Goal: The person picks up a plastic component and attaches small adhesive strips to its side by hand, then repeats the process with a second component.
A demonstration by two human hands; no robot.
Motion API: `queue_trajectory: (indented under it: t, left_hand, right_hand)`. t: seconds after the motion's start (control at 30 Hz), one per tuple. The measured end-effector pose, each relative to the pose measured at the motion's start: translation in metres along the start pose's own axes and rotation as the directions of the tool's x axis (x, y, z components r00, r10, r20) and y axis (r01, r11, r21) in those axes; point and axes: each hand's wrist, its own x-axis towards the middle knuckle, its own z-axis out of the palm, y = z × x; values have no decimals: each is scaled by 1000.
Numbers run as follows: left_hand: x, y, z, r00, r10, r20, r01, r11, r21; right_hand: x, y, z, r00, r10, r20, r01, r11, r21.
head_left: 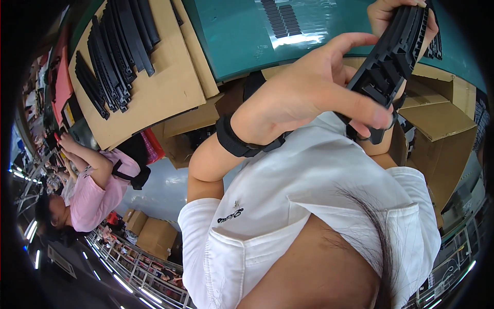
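Note:
Raised in front of my chest is a long, slightly curved black plastic part (387,72), with ribs and square recesses along its side. My right hand (382,16) grips its far end, fingers wrapped round the edges. Nearer to me, my left hand (303,87) has its fingers round the lower part of the same piece. The left thumb is slightly blurred, and some fingertips are hidden behind the part. A black band (234,138) circles my left wrist. On brown cardboard (172,87) at the left lie several similar curved black strips (116,51), side by side.
A green table surface (231,38) spans the back, with small dark pieces (282,19) in rows. Open cardboard boxes (437,129) stand at the right. A person in a pink shirt (98,190) works at the left. More boxes (154,237) rest on the floor behind.

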Motion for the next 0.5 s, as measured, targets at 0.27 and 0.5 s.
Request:
queue_trajectory:
  t: [0.27, 0.5]
  left_hand:
    - [2, -7, -7, 999, -39, 24, 41, 994, -104]
    - [1, 7, -12, 997, 72, -24, -55, 904, 424]
  right_hand:
    - [-4, -9, -3, 1000, 6, -3, -6, 1000, -11]
    - [1, -13, 0, 1000, -1, 0, 1, 1000, -21]
